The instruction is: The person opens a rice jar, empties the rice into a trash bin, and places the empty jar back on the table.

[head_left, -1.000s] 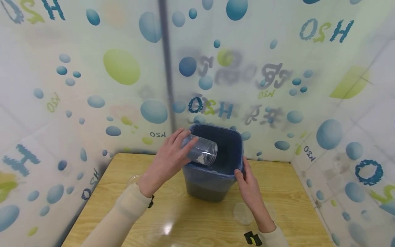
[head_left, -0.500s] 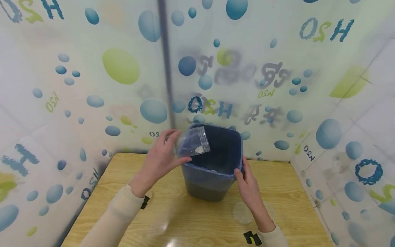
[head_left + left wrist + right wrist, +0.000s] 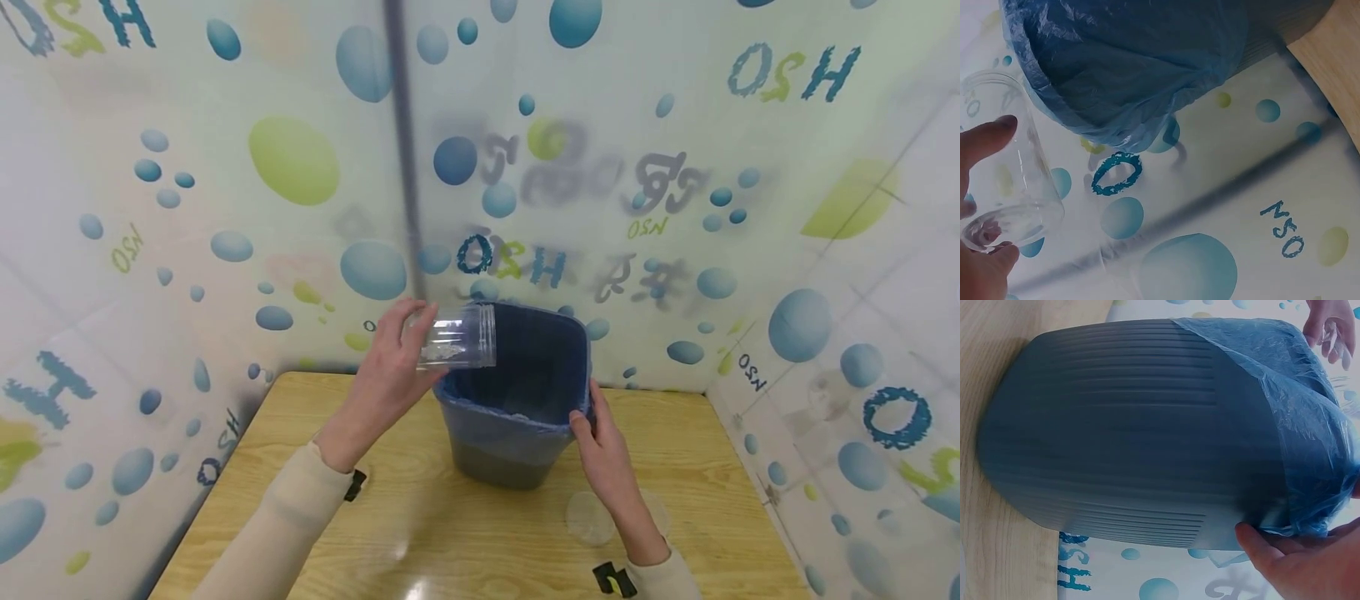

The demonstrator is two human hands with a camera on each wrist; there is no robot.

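Observation:
My left hand (image 3: 382, 367) grips a clear plastic jar (image 3: 461, 337) by its base end. The jar lies nearly level, with its open mouth over the left rim of a dark blue-grey trash bin (image 3: 502, 462). A small whitish patch shows inside the jar. In the left wrist view, thumb and fingers wrap the transparent jar (image 3: 1029, 162). A thin blue trash bag (image 3: 1316, 437) lines the bin and folds over its rim. My right hand (image 3: 603, 454) holds the bin's right front rim, thumb outside on the bag; its other fingers are partly hidden.
The bin stands on a wooden table (image 3: 405, 517) near its back edge. A clear round lid (image 3: 590, 518) lies by my right wrist, with a second clear disc (image 3: 657, 510) partly behind the wrist. A patterned curtain (image 3: 300, 250) closes in the back and sides.
My left hand has drawn the jar back left, from inside the bin's mouth to over its left rim, and the jar has turned more level. The right hand has kept its place.

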